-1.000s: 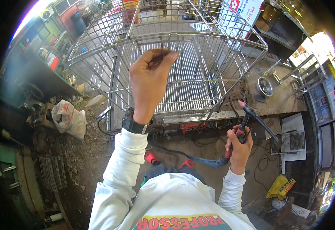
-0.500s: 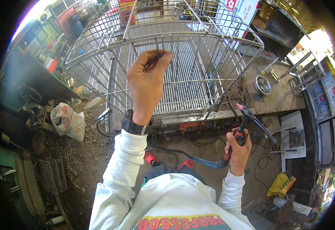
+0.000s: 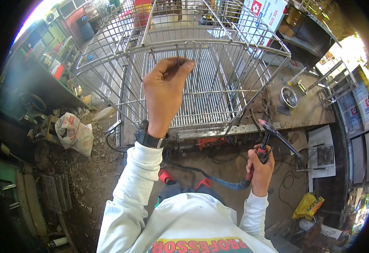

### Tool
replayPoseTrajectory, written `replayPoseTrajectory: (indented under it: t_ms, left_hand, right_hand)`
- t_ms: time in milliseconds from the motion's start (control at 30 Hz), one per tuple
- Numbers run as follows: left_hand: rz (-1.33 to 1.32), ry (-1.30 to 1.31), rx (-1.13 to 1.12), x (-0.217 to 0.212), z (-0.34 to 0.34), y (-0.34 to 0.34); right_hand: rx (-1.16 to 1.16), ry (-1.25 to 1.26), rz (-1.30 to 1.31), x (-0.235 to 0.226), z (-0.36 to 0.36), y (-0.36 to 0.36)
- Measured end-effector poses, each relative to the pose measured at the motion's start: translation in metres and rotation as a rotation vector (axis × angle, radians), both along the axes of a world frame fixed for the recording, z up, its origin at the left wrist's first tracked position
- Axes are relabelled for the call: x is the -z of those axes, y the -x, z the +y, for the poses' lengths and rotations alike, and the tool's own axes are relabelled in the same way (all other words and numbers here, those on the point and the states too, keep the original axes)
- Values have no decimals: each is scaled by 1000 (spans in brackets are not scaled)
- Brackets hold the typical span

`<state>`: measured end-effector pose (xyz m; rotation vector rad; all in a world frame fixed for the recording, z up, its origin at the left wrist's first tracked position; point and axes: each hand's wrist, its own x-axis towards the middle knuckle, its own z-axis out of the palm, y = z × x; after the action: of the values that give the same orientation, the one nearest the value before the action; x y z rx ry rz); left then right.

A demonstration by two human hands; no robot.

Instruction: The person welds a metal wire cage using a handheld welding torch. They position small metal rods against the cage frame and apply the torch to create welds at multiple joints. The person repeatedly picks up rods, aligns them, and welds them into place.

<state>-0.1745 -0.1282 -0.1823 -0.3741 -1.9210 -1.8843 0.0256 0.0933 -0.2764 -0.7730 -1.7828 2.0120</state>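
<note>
A silver wire cage (image 3: pixel 205 91) stands on the workbench in front of me. My left hand (image 3: pixel 164 90) is raised at its near side, below the top rail. Thumb and fingers are pinched together around a thin upright metal wire (image 3: pixel 177 51); whether it is part of the cage or a loose piece, I cannot tell. Lower on the right, my right hand (image 3: pixel 261 172) is closed around the handle of a TIG welding torch (image 3: pixel 280 137), which has a pink nozzle and a long black back cap. The torch is apart from the cage, and a blue-grey sleeved cable (image 3: pixel 222 181) trails left from it.
On the bench to the right sits a metal bowl (image 3: pixel 289 97) with small pieces inside. A white sack (image 3: pixel 75 134) stands on the rubble-strewn ground at left. A yellow bag (image 3: pixel 309 205) lies at lower right. Loose cables cross the floor under the bench.
The view has shifted slightly. My left hand keeps its pinch at the same spot on the cage. My right hand with the torch has dropped a little.
</note>
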Motion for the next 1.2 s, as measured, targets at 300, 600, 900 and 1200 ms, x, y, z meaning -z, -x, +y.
replayPoseTrajectory:
  t_ms: [300, 600, 900, 1200]
  left_hand:
    - [19, -7, 7, 1, 2, 1]
    - [25, -7, 6, 3, 1, 2]
    - [48, 15, -18, 0, 4, -2]
    - [178, 198, -78, 6, -2, -17]
  right_hand:
    - [-63, 107, 135, 8, 7, -9]
    - [-70, 119, 142, 5, 7, -14]
    - [-204, -118, -8, 18, 18, -17]
    - [-175, -425, 30, -27, 16, -15]
